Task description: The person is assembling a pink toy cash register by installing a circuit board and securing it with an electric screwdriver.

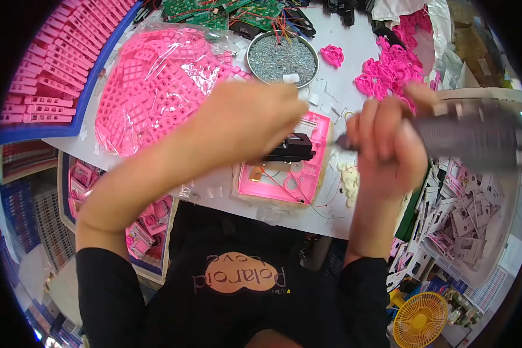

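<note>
Open-faced on the white counter (342, 29), near its front edge and beneath the left hand (258, 113): a pink plastic casing (259, 189), with a black module (295, 148) across its middle. Best handled, in all likelihood, by seating the module flat, keeping the thin red wires (281, 187) out from under it, then bringing the tool in upright and easing off once snug. Glossy, shallow-walled, with 1 gold-coloured patch inside at lower left; partly hidden by the left hand, curled and blurred. Impossible to tell whether empty or pinching something small. Wrapped around a dark, driver-like tool (470, 139): the right hand (388, 136), with the tip aimed at the casing, just beside its right wall. Farther out, a round dish (317, 62) of small metal pieces, a clear bag (156, 87) of pink parts, loose pink rings (394, 69) and green circuit boards (249, 11).
</note>
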Motion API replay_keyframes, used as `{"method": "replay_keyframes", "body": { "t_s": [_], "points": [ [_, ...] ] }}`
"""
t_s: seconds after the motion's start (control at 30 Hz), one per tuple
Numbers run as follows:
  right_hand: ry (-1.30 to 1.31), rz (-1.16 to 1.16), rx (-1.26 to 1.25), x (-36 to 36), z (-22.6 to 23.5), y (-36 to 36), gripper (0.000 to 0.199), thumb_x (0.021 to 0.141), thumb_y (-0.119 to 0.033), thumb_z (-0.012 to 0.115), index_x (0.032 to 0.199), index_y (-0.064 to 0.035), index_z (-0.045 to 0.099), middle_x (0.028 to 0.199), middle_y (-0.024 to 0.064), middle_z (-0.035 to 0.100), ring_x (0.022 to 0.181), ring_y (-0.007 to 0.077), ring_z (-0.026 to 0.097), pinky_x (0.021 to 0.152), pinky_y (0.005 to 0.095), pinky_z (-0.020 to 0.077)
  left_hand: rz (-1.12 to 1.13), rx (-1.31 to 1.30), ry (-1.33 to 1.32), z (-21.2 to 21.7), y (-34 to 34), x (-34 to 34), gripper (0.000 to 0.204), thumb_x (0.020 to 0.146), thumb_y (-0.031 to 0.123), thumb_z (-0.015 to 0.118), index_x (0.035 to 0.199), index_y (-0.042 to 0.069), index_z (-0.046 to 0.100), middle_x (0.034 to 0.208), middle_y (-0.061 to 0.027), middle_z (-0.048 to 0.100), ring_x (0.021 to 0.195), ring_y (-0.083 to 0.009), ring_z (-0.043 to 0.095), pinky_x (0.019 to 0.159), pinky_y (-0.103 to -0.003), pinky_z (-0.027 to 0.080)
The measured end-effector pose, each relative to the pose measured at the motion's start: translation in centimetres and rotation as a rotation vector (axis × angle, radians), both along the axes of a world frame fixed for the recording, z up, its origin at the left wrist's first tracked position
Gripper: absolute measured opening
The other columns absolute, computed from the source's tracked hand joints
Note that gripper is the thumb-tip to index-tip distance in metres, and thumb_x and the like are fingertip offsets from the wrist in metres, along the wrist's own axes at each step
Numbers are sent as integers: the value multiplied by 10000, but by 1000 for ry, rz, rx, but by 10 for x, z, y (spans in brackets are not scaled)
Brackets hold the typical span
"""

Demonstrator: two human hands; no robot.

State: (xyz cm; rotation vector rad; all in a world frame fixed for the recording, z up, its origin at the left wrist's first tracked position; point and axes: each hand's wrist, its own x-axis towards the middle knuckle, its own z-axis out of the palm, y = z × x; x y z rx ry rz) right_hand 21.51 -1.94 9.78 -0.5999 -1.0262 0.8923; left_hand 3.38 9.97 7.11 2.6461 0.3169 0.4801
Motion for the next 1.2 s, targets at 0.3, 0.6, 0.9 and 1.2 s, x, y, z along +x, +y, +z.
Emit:
{"method": "replay_keyframes", "body": {
  "t_s": [0.3,0.6,0.9,1.2],
  "points": [
    [-25,262,140,-34,1,-23,389,893,-90,703,1227,-46,510,657,62,559,574,191,534,531,351,445,137,-595,-231,-31,-72,-42,125,856,82,724,978,55,719,854,-83,694,771,-274,687,650,-356,548],
    [-50,241,103,-43,-2,-21,366,883,-57,685,1213,-44,529,667,58,569,566,198,541,540,359,464,97,-284,-340,-40,-66,-43,207,766,4,764,960,40,701,845,-86,702,673,-244,672,550,-327,514],
    [-96,251,163,-35,6,-16,385,881,-42,679,1214,-43,486,706,77,582,578,202,541,536,361,467,123,-312,-495,-47,-65,-38,211,742,10,784,924,40,680,805,-76,682,645,-237,663,509,-327,486],
    [-112,102,104,-39,-8,-15,330,911,-99,664,1175,-57,471,687,82,570,565,188,519,571,355,477,276,-200,-313,-47,-58,-41,426,739,158,825,1104,69,625,938,-80,673,879,-282,651,776,-411,465]
  ]
}}
